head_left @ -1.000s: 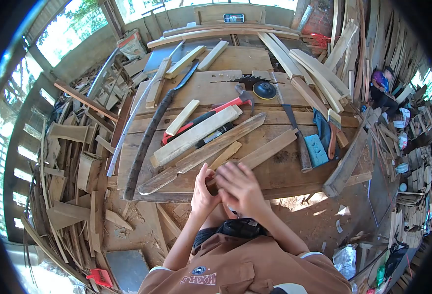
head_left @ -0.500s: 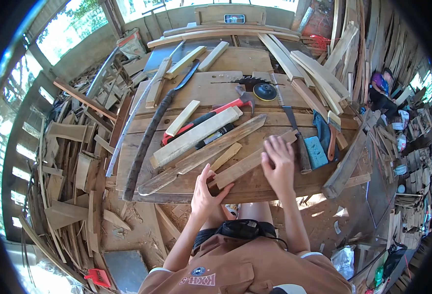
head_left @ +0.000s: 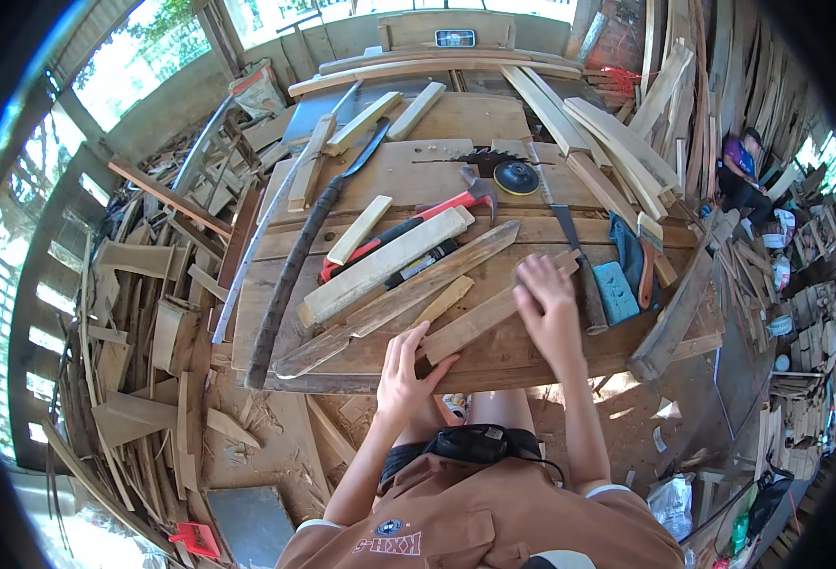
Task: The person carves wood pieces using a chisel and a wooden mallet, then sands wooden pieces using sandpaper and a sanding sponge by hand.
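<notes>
A flat wooden strip (head_left: 489,318) lies slantwise near the front edge of the workbench (head_left: 342,381). My left hand (head_left: 406,372) grips its left end, with the thumb at the near corner and the fingers along the far side. Across the right part of the strip, my right hand (head_left: 549,308) is bent over it, its fingertips partly hidden. Just beyond the strip lie a short wooden wedge (head_left: 446,301) and a long rough slat (head_left: 408,289). A long-bladed tool with a wooden handle (head_left: 591,299) is beside my right hand.
On the bench are a hammer (head_left: 475,192), a black marker (head_left: 422,263), a pale wood block (head_left: 385,266), a black disc (head_left: 515,177), a long-handled blade (head_left: 294,256) and a blue sponge (head_left: 615,292). A saw blade (head_left: 494,159) protrudes from the bench. A person (head_left: 744,173) sits far right.
The whole view has shifted slightly, so the bench appears a little further right. Both hands stay at the wooden strip, with the right hand's fingers slightly more bent.
</notes>
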Demonstrator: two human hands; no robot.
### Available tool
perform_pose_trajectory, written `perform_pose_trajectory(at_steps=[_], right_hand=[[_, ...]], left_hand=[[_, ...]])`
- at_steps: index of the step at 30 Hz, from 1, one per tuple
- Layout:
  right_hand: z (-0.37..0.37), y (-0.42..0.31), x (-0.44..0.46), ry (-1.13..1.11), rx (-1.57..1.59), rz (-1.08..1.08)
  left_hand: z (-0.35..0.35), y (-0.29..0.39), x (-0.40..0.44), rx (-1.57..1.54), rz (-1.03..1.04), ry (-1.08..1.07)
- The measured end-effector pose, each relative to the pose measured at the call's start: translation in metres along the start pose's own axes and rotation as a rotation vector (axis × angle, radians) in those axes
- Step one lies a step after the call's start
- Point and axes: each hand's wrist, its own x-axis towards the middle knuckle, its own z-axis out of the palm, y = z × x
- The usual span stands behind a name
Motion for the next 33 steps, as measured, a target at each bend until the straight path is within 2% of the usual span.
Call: perform_pose_trajectory(at_steps=[3, 7, 10, 13, 15, 18, 25, 27, 31, 33], right_hand=[[-0.003, 0.039, 0.016, 0.109, -0.111, 0.116], [0.006, 0.042, 0.019, 0.153, -0.224, 0.138], [0.012, -0.01, 0.003, 0.013, -0.05, 0.067], [0.021, -0.064, -0.021, -0.102, 0.096, -0.093], [0.025, -0.078, -0.035, -0.172, 0.204, -0.179], [0.009, -0.067, -0.024, -0.215, 0.269, -0.15], [-0.003, 0.034, 0.018, 0.074, -0.067, 0.101], [-0.002, 0.057, 0.028, 0.159, -0.08, 0.124], [0.011, 0.04, 0.026, 0.191, -0.185, 0.14], [0.016, 0.009, 0.016, 0.112, -0.054, 0.085]], left_hand=[[0.0, -0.001, 0.002, 0.027, 0.053, 0.009], [-0.001, 0.001, 0.004, 0.055, 0.089, 0.024], [-0.002, 0.001, 0.005, 0.044, 0.081, 0.021], [0.001, -0.003, 0.001, 0.024, 0.049, 0.007], [-0.001, -0.004, 0.0, 0.02, 0.059, -0.013], [-0.001, -0.003, 0.001, 0.019, 0.06, -0.007], [-0.002, 0.002, 0.005, 0.054, 0.093, 0.019], [-0.001, 0.001, 0.004, 0.051, 0.085, 0.016], [-0.002, 0.002, 0.004, 0.043, 0.065, 0.017], [-0.001, 0.001, 0.005, 0.051, 0.066, 0.013]])
